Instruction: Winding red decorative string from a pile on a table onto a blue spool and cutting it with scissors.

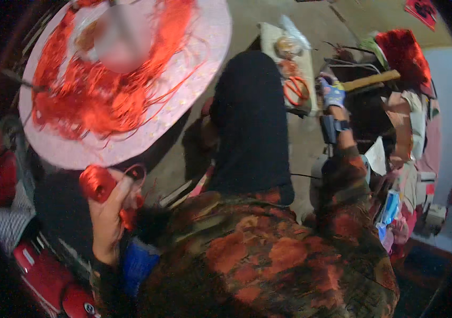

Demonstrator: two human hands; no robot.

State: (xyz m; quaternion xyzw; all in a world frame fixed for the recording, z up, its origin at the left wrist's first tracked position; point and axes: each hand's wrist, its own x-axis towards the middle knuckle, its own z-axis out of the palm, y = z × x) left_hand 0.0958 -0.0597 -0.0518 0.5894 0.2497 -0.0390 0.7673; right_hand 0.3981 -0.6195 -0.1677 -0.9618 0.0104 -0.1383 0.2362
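A glossy red spool of thread (97, 184) is gripped in my left hand (110, 209), with the thumb laid along its side. More red strands and a dark loop show by the fingers. Ahead of this hand, a large heap of loose red strands (114, 100) is spread over a pale pink round surface (194, 106). At the right, my right hand (335, 95) wears a blue and white patterned glove, and a dark device is strapped at the wrist. It reaches beside a yellowish wooden strip (372, 80) and grey metal bars. Its fingers are too blurred to make out.
A narrow pale board (271, 40) holds orange-handled scissors (295, 90) and a clear plastic bag (289, 47). A black-clothed rounded form (250, 122) lies between my arms. Piled cloth and a red plush piece (403, 55) are at the right; a red bag (51, 270) is at lower left.
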